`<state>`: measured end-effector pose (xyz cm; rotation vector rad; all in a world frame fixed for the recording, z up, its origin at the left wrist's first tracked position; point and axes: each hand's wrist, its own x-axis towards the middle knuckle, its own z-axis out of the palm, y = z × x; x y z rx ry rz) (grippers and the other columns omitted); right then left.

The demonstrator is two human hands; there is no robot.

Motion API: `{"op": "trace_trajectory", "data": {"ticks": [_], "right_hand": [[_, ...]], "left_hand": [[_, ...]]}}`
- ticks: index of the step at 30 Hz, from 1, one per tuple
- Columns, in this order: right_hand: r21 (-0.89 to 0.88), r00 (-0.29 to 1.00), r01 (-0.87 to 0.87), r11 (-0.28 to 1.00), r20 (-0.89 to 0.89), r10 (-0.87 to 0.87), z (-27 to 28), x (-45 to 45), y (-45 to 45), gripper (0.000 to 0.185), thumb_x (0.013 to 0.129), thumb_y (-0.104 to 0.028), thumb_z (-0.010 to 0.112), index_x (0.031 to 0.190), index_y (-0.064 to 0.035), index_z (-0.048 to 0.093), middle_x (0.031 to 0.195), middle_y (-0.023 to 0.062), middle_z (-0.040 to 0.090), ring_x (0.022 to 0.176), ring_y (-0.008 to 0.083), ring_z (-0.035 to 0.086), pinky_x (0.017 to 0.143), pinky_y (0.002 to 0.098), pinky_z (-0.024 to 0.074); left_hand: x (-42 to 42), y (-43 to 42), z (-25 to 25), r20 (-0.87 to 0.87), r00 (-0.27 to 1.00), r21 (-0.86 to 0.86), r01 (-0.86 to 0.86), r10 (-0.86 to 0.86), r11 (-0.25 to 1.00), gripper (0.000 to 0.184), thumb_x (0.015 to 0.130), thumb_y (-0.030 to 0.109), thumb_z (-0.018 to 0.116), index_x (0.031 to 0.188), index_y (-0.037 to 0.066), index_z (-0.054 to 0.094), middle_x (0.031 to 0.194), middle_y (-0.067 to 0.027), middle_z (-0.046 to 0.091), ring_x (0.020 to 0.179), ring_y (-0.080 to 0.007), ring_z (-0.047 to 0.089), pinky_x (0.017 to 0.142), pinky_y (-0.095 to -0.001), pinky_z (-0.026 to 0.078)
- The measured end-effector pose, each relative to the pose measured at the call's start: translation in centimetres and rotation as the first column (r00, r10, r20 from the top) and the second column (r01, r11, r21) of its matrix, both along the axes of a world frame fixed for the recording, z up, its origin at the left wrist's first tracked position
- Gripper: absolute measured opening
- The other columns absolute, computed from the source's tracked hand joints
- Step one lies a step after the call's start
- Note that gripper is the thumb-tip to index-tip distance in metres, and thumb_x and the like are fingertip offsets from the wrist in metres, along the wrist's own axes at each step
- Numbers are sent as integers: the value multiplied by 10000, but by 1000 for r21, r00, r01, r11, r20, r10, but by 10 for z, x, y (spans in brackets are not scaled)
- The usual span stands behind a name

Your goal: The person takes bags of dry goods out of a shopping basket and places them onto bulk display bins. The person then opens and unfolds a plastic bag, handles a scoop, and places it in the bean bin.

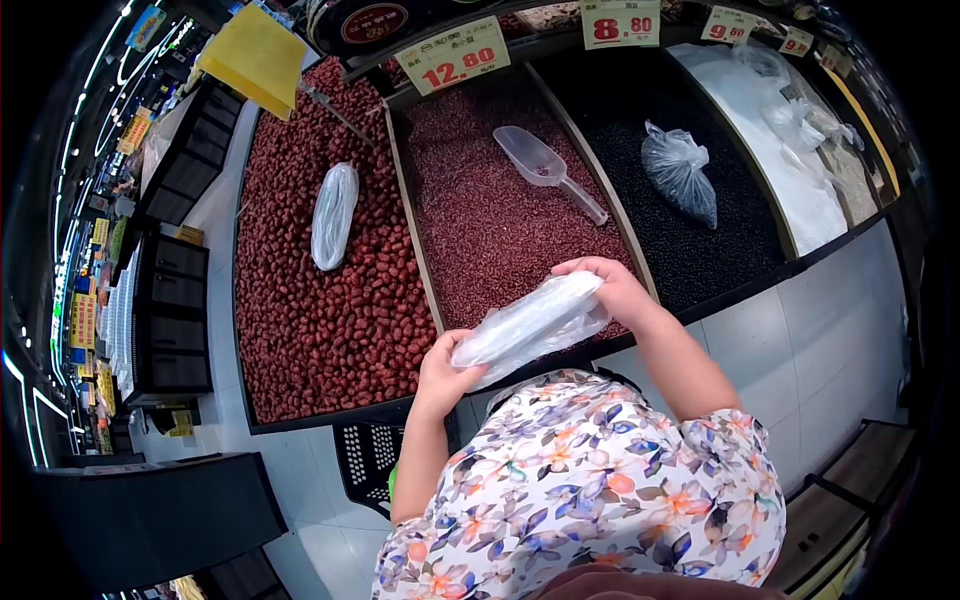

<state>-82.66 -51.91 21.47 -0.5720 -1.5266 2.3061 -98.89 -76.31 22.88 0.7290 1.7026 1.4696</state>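
Note:
Stretched between my two hands is a bundle of clear plastic bags [535, 322], held over the front edge of the small red bean bin [465, 225]. My left hand [445, 372] is closed on its left end, thumb on top. At the other end, my right hand [612, 287] grips the bundle with fingers folded over it. In the red bean bin, beyond my hands, a clear plastic scoop [550, 170] lies on the beans. A second rolled bundle of plastic bags [335, 216] rests on the red dates [310, 330] to the left.
A knotted plastic bag [680, 172] sits on the black beans [640, 240] at right, beside a white goods bin [760, 150]. Price signs [458, 57] stand along the back. A yellow sign [253, 62] rises at upper left. A black basket [365, 465] is below the bin edge.

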Motion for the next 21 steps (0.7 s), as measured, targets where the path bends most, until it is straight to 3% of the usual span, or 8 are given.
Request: {"op": "trace_trajectory", "data": {"ticks": [3,6,7,8,10,15,20,21], "right_hand": [[-281,993,-112,953,-68,97,-8,6,4,86,830,-47,559,912,-20,564,908,88,632,841,183,628,772,314,511],[-433,981,-167,886,-160,107,-3,8,4,136,804,-85,606,916,-27,556,886,83,627,823,168,632,734,305,522],[-430,970,-199,881,-212,115,-1,8,4,191,779,-104,639,931,-26,553,884,73,623,817,156,626,735,297,517],[-427,956,-231,875,-265,123,1,9,5,247,754,-122,672,946,-25,550,882,64,619,812,144,620,736,289,512],[-279,938,-336,899,-180,295,-5,11,8,293,749,-118,676,991,-6,554,911,60,619,823,112,602,737,261,497],[49,871,-484,874,127,475,7,12,2,266,741,-83,675,980,-15,577,869,21,620,789,80,574,705,234,462],[137,980,-40,990,199,12,-14,0,5,65,776,-11,569,821,-46,538,768,9,591,679,85,552,628,233,441],[139,980,-47,989,200,19,-15,-1,7,65,776,-11,569,821,-46,538,768,9,591,679,85,552,628,233,441]], "left_hand": [[-9,-2,-7,-287,957,-332,-61,-39,941,256,714,45,680,953,-22,617,957,-58,619,848,-92,563,738,-230,443],[-29,-11,-39,-251,965,-103,-100,72,990,222,756,27,657,971,-19,625,1030,-74,615,917,-114,567,764,-240,441],[-27,-8,-33,60,990,21,-132,130,991,218,801,27,623,1011,-31,609,1075,-91,610,964,-160,580,809,-269,450],[-25,-7,-28,60,990,22,-133,132,991,218,801,27,623,1011,-31,609,1075,-91,610,964,-160,580,809,-269,450],[-24,-6,-20,556,823,255,-299,114,920,287,866,121,555,1116,-21,557,1130,-121,584,995,-217,584,861,-343,469],[-32,-16,-29,835,531,404,-417,-142,814,440,807,195,571,1189,-13,502,1192,-169,551,1113,-325,519,973,-479,394],[-15,-5,2,629,775,380,-237,-62,894,468,713,105,675,1129,-22,503,1055,-130,594,992,-198,571,876,-346,452],[-17,-6,2,417,909,269,-97,-25,958,459,707,94,692,1114,-21,513,1037,-111,600,970,-169,571,857,-314,449]]}}
